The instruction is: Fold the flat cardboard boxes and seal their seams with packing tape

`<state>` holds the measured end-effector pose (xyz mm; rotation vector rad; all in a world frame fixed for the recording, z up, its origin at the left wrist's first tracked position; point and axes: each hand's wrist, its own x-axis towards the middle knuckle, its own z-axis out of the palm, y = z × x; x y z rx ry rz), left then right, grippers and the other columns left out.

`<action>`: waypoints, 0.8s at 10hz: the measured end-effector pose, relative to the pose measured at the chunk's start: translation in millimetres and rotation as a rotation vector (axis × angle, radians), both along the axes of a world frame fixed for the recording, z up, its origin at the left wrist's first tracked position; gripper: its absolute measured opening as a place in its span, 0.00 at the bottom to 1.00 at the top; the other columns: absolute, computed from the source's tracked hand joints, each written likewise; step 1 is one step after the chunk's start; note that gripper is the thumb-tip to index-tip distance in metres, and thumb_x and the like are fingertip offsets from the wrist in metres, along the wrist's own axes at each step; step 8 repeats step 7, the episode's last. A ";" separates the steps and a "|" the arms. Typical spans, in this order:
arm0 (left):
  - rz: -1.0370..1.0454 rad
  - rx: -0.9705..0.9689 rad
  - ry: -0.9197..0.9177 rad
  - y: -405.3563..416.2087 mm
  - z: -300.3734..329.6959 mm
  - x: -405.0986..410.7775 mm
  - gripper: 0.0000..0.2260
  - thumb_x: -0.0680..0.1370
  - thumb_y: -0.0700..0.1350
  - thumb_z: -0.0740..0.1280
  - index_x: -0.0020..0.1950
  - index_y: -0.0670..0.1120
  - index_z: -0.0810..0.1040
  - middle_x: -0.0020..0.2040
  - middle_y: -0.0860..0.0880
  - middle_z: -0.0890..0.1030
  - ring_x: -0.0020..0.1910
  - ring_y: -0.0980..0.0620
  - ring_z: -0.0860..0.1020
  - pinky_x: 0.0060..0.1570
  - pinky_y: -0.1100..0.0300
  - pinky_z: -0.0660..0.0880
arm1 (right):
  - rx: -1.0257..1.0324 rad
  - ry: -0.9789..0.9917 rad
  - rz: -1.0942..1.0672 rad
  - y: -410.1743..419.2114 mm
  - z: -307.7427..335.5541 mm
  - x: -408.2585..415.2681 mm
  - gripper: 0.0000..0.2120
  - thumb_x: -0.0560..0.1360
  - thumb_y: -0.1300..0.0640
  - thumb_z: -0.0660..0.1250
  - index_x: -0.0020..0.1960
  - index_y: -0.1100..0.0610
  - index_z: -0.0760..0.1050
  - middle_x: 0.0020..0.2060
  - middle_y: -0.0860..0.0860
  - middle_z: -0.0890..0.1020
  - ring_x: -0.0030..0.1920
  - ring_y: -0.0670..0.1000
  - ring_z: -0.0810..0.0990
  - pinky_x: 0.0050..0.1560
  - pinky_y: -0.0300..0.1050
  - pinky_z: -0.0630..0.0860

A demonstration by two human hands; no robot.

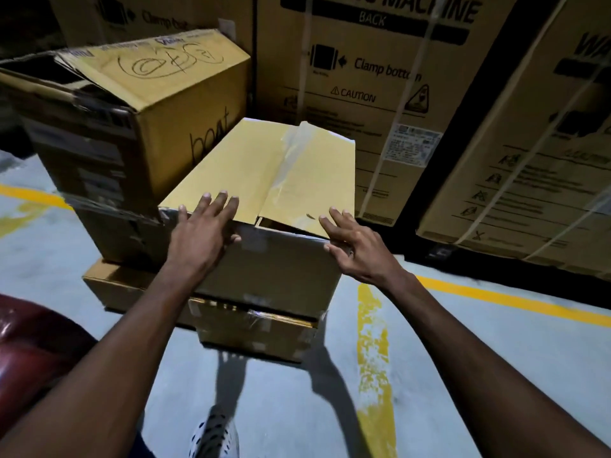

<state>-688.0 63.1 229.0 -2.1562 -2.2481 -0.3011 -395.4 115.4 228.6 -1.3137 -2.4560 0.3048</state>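
On top of a stack of cartons, the box (pixel 264 193) sat with both top flaps down and old tape along their seam. The left hand (pixel 201 233) and right hand (pixel 350 249) lay flat-fingered on its near edge, gripping nothing. Pressing both flaps level would likely serve best before any fresh tape went on.

The box (pixel 251 173) under my hands was yellow-tan on top, duller brown down its side, with a pale glossy tape (pixel 291 150) strip. The floor (pixel 496 342) was grey with yellow lines (pixel 377 342) (paint patchy). My shoe (pixel 215 436) was white, dark-spotted.
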 end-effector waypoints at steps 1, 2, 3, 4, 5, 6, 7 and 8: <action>0.007 0.005 -0.008 28.3 -3.4 1.3 0.35 0.82 0.51 0.63 0.83 0.50 0.47 0.83 0.47 0.47 0.81 0.42 0.46 0.76 0.36 0.50 | 0.082 -0.054 -0.081 18.4 -10.2 -8.3 0.28 0.82 0.56 0.63 0.80 0.49 0.61 0.80 0.51 0.60 0.80 0.56 0.55 0.70 0.57 0.67; 0.037 0.046 -0.088 46.5 -12.3 10.1 0.36 0.81 0.48 0.65 0.82 0.48 0.47 0.83 0.45 0.46 0.81 0.40 0.43 0.76 0.36 0.49 | 0.111 -0.031 -0.154 32.2 -14.4 -13.5 0.27 0.82 0.57 0.62 0.80 0.47 0.61 0.80 0.49 0.60 0.80 0.56 0.56 0.68 0.56 0.70; 0.103 0.090 -0.153 51.9 -16.4 27.4 0.39 0.79 0.45 0.69 0.82 0.45 0.48 0.82 0.42 0.47 0.80 0.38 0.42 0.76 0.36 0.46 | 0.120 0.048 -0.157 37.0 -24.2 -9.7 0.27 0.82 0.56 0.63 0.79 0.45 0.63 0.79 0.47 0.62 0.80 0.54 0.57 0.68 0.56 0.71; 0.098 0.221 -0.233 53.2 -7.9 40.3 0.34 0.75 0.41 0.67 0.80 0.43 0.59 0.81 0.43 0.57 0.81 0.42 0.51 0.76 0.37 0.41 | 0.167 0.210 -0.171 34.3 -42.4 -2.7 0.26 0.80 0.56 0.63 0.77 0.45 0.66 0.78 0.45 0.65 0.80 0.50 0.57 0.67 0.52 0.71; 0.024 0.387 -0.477 47.2 4.8 58.0 0.26 0.77 0.45 0.56 0.75 0.44 0.70 0.75 0.46 0.69 0.75 0.54 0.63 0.77 0.45 0.39 | 0.240 0.390 -0.231 33.5 -56.0 -6.2 0.25 0.78 0.53 0.63 0.75 0.46 0.71 0.75 0.45 0.69 0.78 0.49 0.62 0.66 0.44 0.71; -0.021 0.403 -0.436 47.7 -4.5 74.2 0.27 0.81 0.57 0.54 0.76 0.43 0.69 0.75 0.47 0.70 0.76 0.53 0.63 0.78 0.46 0.44 | 0.326 0.439 -0.203 42.3 -52.2 -9.0 0.23 0.75 0.49 0.67 0.70 0.49 0.77 0.69 0.48 0.76 0.72 0.53 0.71 0.66 0.50 0.74; 0.071 0.357 -0.344 53.3 -6.9 88.3 0.31 0.81 0.62 0.54 0.75 0.40 0.70 0.75 0.44 0.70 0.77 0.47 0.64 0.78 0.44 0.49 | 0.295 0.397 -0.180 49.8 -25.5 -7.4 0.22 0.73 0.43 0.70 0.65 0.50 0.80 0.62 0.48 0.80 0.64 0.52 0.75 0.56 0.47 0.78; 0.071 0.357 -0.344 53.3 -6.9 88.3 0.31 0.81 0.62 0.54 0.75 0.40 0.70 0.75 0.44 0.70 0.77 0.47 0.64 0.78 0.44 0.49 | 0.295 0.397 -0.180 49.8 -25.5 -7.4 0.22 0.73 0.43 0.70 0.65 0.50 0.80 0.62 0.48 0.80 0.64 0.52 0.75 0.56 0.47 0.78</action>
